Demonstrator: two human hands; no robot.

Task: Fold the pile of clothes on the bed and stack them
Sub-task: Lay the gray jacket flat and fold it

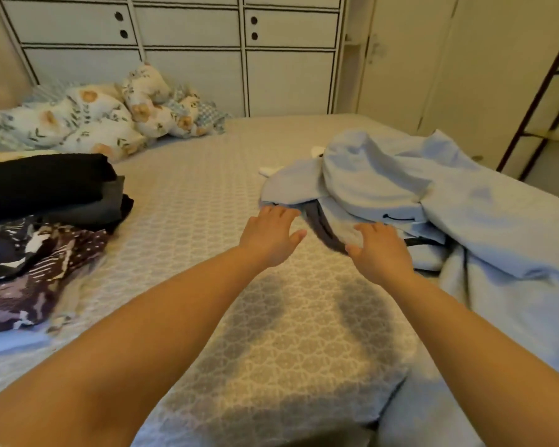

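I reach both hands, left point(269, 235) and right point(380, 250), fingers spread and holding nothing, toward the unfolded pile point(384, 188) on the bed's right. The stack point(46, 188) sits left. Next: grip one garment, pull it clear.

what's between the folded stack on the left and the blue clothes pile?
Head view: only bare patterned bedspread between the folded stack and the blue pile; left hand reaches across near the pile.

You are facing the bed point(207, 175), which is carrying folded dark clothes point(46, 188), a light-blue clothes pile point(433, 201), and floral pillows point(78, 124).
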